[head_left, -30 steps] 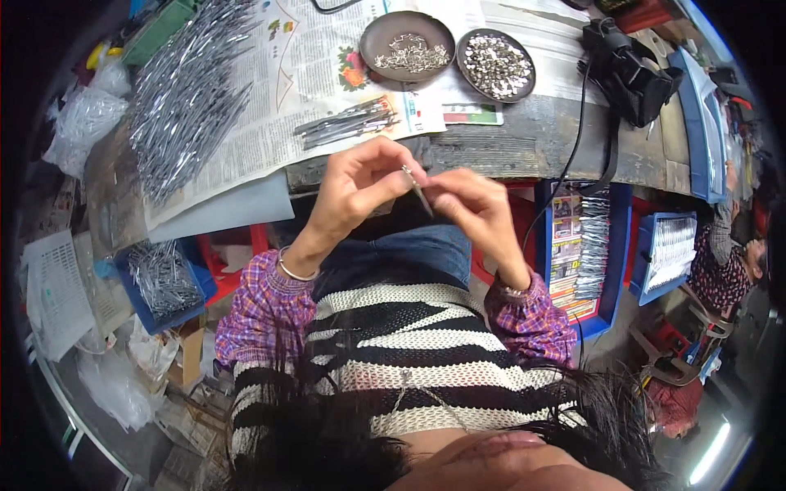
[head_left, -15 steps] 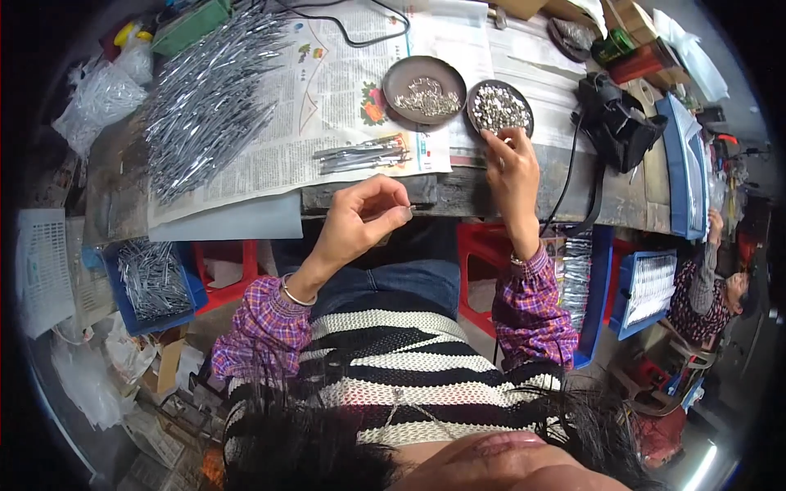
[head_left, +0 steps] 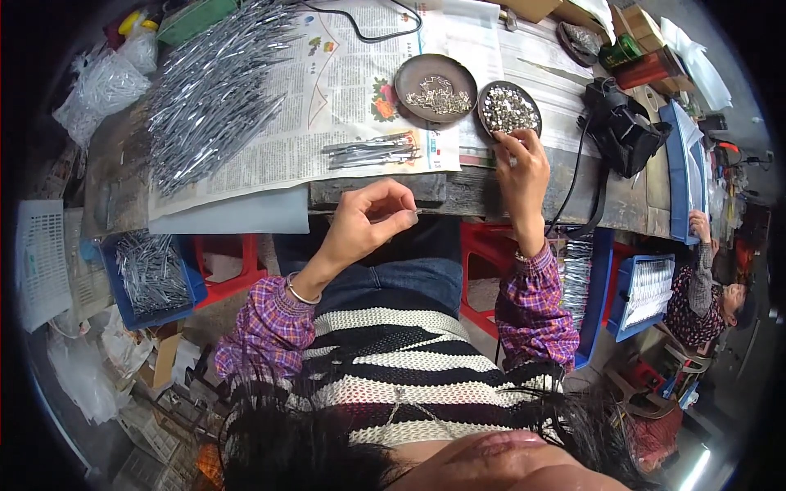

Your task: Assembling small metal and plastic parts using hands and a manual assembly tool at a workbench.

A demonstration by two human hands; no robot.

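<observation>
My left hand (head_left: 370, 219) is above my lap, in front of the table's near edge. Thumb and forefinger meet in a pinch; whatever sits between their tips is too small to name. My right hand (head_left: 524, 168) is at the near rim of a small dark dish (head_left: 536, 123) heaped with tiny shiny metal pieces (head_left: 508, 110). Its fingers are drawn together, and what they hold, if anything, is hidden. Left of that dish stands a larger brown dish (head_left: 419, 69) with small silvery pin-like parts (head_left: 440, 100). A short row of thin metal rods (head_left: 372, 152) lies nearby on newspaper.
A big pile of slim metal rods (head_left: 221, 98) covers the newspaper (head_left: 344, 98) at left. A black strapped object (head_left: 622, 131) lies at right. Blue trays (head_left: 151, 278) of rods stand beside red stools (head_left: 233, 266). Another person (head_left: 704, 295) sits at far right.
The view has shifted slightly, so the table's things appear a little to the right. My right hand has drawn back slightly toward the small dish's near rim. My left hand keeps its pinch.
</observation>
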